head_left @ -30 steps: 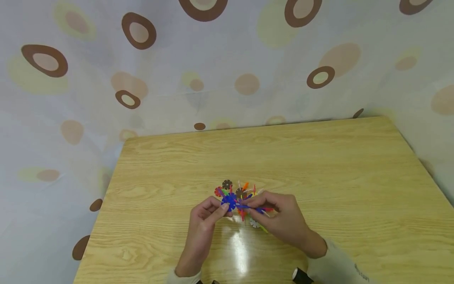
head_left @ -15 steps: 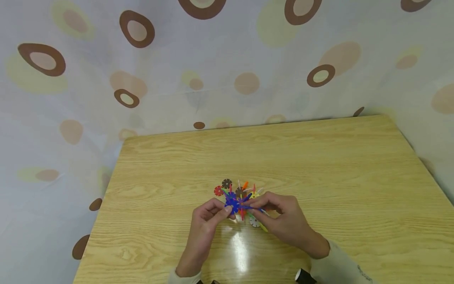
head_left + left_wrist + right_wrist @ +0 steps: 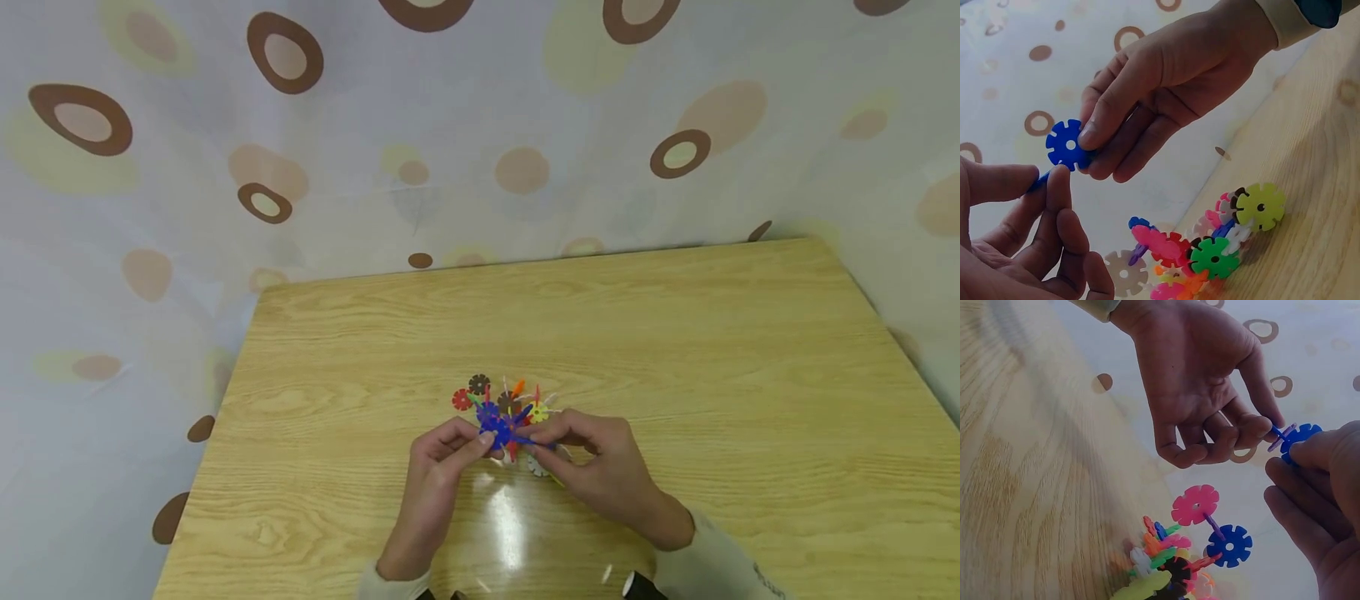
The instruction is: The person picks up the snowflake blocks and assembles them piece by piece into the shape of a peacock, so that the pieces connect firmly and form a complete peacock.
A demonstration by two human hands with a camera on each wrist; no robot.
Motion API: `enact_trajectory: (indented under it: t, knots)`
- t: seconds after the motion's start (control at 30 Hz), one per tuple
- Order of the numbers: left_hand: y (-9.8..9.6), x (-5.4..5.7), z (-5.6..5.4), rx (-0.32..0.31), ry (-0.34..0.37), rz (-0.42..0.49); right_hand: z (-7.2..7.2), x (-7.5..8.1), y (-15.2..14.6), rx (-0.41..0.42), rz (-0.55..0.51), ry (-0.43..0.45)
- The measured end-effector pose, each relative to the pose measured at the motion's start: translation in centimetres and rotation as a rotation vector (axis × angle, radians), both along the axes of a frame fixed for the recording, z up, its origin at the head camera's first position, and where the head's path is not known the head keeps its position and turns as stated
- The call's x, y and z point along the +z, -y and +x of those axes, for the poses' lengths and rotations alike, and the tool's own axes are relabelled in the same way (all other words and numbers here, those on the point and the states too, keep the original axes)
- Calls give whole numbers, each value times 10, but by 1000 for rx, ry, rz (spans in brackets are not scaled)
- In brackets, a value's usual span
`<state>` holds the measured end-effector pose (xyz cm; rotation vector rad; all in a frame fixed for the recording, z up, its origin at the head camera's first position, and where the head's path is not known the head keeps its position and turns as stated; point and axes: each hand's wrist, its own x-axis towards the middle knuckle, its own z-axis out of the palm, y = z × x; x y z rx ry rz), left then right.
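My left hand [image 3: 438, 479] pinches a notched blue snowflake disc [image 3: 1059, 145] between thumb and fingers, its flat face showing in the left wrist view. Thumb and index finger of my right hand [image 3: 611, 458] grip a second blue snowflake disc [image 3: 1039, 182], seen nearly edge-on. A purple disc [image 3: 1289, 432] shows beside it in the right wrist view. The two blue discs meet or nearly meet; whether their slots interlock, I cannot tell. Below and behind the hands, a multicoloured cluster of joined snowflake discs [image 3: 1214, 256] sits on the table, partly hidden by the hands in the head view.
The wood-grain table [image 3: 337, 350] extends around the hands. A wall covering [image 3: 465, 117] with brown and beige ovals rises along its back and sides. A small black object with a pale end [image 3: 641, 587] shows by the right sleeve.
My left hand has shifted slightly right with its blue disc, narrowing the gap to the disc in my right hand. The right hand keeps its pinch and has hardly moved.
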<state>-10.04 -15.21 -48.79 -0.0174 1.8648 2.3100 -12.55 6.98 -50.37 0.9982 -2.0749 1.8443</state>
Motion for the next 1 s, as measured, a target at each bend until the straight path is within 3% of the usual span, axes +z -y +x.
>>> enact_trajectory:
  t: [0.17, 0.4, 0.63, 0.77, 1.0]
  knots:
    - [-4, -2, 0, -10, 11, 10, 0, 1, -1, -15, 8, 8]
    - [-3, 1, -1, -92, -1, -133, -2, 2, -4, -19, 49, -5]
    - [3, 2, -3, -127, -59, -231, -10, 2, -8, -16, 84, -50]
    - [10, 2, -2, -81, -82, -274, -14, 5, -7, -26, 89, -1]
    - [20, 0, 0, -5, -91, -218, -23, 10, -2, -22, 157, 52]
